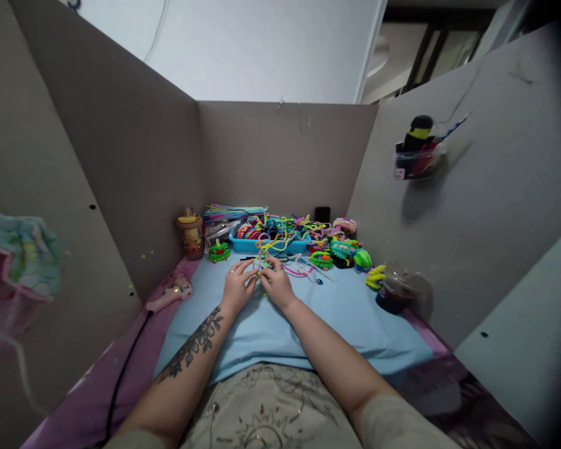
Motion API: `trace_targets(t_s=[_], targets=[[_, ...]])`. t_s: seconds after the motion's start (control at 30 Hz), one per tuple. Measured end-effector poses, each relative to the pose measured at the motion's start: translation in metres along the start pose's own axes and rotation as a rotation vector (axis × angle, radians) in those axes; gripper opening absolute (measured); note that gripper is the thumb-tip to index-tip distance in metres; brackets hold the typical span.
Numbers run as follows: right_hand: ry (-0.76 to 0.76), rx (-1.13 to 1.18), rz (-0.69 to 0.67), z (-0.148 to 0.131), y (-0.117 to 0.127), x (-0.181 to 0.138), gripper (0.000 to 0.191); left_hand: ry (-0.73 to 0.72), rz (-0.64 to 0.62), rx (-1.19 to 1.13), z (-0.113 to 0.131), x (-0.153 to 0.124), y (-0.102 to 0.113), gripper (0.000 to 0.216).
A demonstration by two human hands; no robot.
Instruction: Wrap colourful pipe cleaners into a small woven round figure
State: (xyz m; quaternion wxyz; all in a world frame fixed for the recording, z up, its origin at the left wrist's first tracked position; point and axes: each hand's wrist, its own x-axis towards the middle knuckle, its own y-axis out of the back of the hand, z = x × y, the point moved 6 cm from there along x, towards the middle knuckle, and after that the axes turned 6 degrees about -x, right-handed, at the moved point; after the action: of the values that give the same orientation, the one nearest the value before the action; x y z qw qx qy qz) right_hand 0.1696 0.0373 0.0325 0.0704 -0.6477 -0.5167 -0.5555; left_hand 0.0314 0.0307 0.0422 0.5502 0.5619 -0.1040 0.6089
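Observation:
My left hand [238, 284] and my right hand [277, 282] meet over the light blue cloth [327, 318], fingertips pinched close together. Between them are thin coloured pipe cleaners [272, 244], yellow and pale, that loop up above the fingers. A pink strand [299, 272] trails off to the right of my right hand. How the strands are joined at my fingertips is too small to make out. Just beyond stands a blue tray [266, 246] heaped with fuzzy coloured pieces. To the left of it sits a green fuzzy figure [219, 251].
Several fuzzy finished pieces [341, 249] lie right of the tray, near a dark cup [393, 296]. At left are a brown tumbler [190, 236] and a pink power strip [171, 294] with a black cable. Grey panels [285, 149] enclose the table; a holder [418, 159] hangs on the right one.

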Motion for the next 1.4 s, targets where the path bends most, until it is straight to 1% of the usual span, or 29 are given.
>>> trace_targets(t_s=[0.3, 0.5, 0.67, 0.97, 1.17, 1.27, 1.4], targets=[[0.031, -0.006, -0.044, -0.001, -0.001, -0.001, 0.015, 0.039, 0.000, -0.118, -0.011, 0.002, 0.001, 0.005], [0.012, -0.033, -0.035, -0.001, 0.000, 0.000, 0.013, 0.095, 0.011, -0.176, -0.014, 0.003, 0.000, 0.006], [-0.009, -0.037, -0.053, 0.000, -0.002, 0.000, 0.011, 0.152, -0.006, -0.201, -0.020, 0.001, -0.004, 0.008], [-0.019, -0.035, -0.088, 0.000, -0.001, -0.003, 0.023, 0.245, -0.007, -0.225, -0.034, 0.000, -0.008, 0.012], [-0.022, -0.004, -0.092, -0.001, -0.001, -0.001, 0.020, 0.261, -0.026, -0.247, -0.038, 0.000, -0.009, 0.013], [-0.040, 0.022, -0.093, -0.001, -0.001, -0.001, 0.015, 0.268, -0.039, -0.264, -0.040, 0.001, -0.010, 0.014], [-0.083, 0.068, -0.100, 0.003, -0.002, -0.001, 0.010, 0.249, -0.072, -0.305, -0.036, 0.001, -0.013, 0.015]])
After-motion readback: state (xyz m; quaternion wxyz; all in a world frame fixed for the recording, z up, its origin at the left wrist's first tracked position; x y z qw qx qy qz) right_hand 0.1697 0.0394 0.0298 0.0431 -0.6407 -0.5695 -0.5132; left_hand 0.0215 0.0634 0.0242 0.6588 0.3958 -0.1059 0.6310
